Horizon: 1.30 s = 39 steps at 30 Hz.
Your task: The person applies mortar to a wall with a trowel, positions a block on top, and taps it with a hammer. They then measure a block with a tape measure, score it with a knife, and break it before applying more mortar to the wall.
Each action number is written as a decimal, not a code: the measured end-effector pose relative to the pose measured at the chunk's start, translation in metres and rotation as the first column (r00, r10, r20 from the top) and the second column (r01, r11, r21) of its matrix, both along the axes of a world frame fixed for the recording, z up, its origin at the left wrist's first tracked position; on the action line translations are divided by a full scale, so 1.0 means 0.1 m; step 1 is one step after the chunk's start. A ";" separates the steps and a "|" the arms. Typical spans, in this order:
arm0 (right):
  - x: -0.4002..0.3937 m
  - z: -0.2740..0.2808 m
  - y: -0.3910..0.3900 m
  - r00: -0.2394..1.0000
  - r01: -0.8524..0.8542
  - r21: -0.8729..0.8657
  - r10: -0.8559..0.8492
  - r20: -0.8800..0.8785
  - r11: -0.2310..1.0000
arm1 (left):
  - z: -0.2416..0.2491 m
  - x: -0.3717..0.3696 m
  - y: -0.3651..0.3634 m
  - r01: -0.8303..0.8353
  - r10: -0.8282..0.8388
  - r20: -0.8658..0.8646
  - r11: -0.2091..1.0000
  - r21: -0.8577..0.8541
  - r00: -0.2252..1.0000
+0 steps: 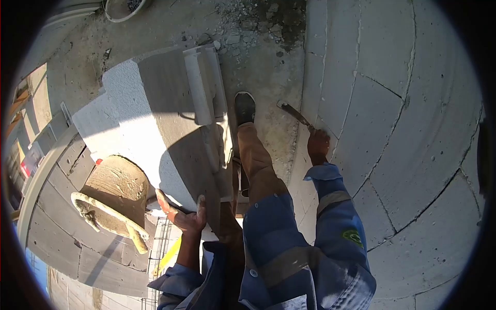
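My left hand (187, 217) is at the near end of a large pale masonry block (155, 98), fingers and thumb spread against its edge. The block's surface is partly sunlit, partly in shadow. My right hand (319, 145) is closed round the end of a narrow, dark tool (295, 113), its far end pointing away over the floor. The tool's exact kind is unclear in this view. Beside the block, left of my left hand, is a mortar-smeared bucket (119, 181) with a thick, crusted rim.
A wall of pale blocks (382, 124) with mortar joints rises along my right. My shoe (245, 107) rests on the concrete floor (268, 160). Rubble (237, 36) lies ahead. Narrow block pieces (199, 85) lie along the large block's right side. A round container (124, 10) stands far left.
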State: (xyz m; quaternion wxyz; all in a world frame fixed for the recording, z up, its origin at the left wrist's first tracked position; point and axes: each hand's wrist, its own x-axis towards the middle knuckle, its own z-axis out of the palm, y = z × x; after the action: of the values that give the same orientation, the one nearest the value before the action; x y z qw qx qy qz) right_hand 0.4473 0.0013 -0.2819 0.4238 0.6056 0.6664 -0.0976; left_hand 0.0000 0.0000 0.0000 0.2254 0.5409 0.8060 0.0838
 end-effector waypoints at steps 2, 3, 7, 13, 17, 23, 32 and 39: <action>-0.15 0.14 0.13 0.997 0.034 0.010 -0.033 -0.074 0.999 | 0.12 0.06 0.04 -0.038 0.036 -0.067 0.999 -0.029 0.997; 0.00 0.42 0.30 1.000 0.025 0.034 -0.025 0.004 0.999 | -0.13 0.11 0.04 -0.043 0.043 0.012 0.999 -0.011 0.999; -0.66 0.92 0.64 0.945 0.281 -0.057 -0.287 -0.155 0.958 | -0.03 0.04 0.05 -0.051 0.047 0.064 0.997 0.052 0.997; -1.20 1.44 0.79 0.908 0.330 -0.030 -0.325 -0.264 0.944 | -0.07 -0.02 0.09 -0.059 0.045 0.125 0.992 0.113 0.991; -1.37 1.71 0.53 0.808 0.515 0.069 -0.458 -0.370 0.854 | 0.27 -0.17 0.00 -0.047 -0.032 0.385 0.980 0.193 0.923; -2.57 2.95 0.45 0.303 0.748 0.111 -0.188 -0.934 0.654 | 0.63 -0.88 -1.71 0.040 -0.022 0.577 0.999 -0.019 0.816; -5.35 4.18 -0.22 0.447 0.087 0.287 0.220 -0.867 0.954 | 0.75 -2.04 -3.20 -0.334 0.373 0.468 0.927 -0.169 0.801; -6.16 3.68 -0.04 0.816 -0.283 0.004 0.243 -0.524 0.959 | 0.96 -2.18 -3.34 -0.550 0.543 0.475 0.824 -0.140 0.692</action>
State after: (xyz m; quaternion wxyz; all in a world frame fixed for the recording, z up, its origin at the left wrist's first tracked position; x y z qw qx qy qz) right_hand -0.1687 -0.0023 0.0861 0.2596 0.4426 0.8289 -0.2228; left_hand -0.2184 -0.3345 0.0965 0.3854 0.2383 0.8437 0.2879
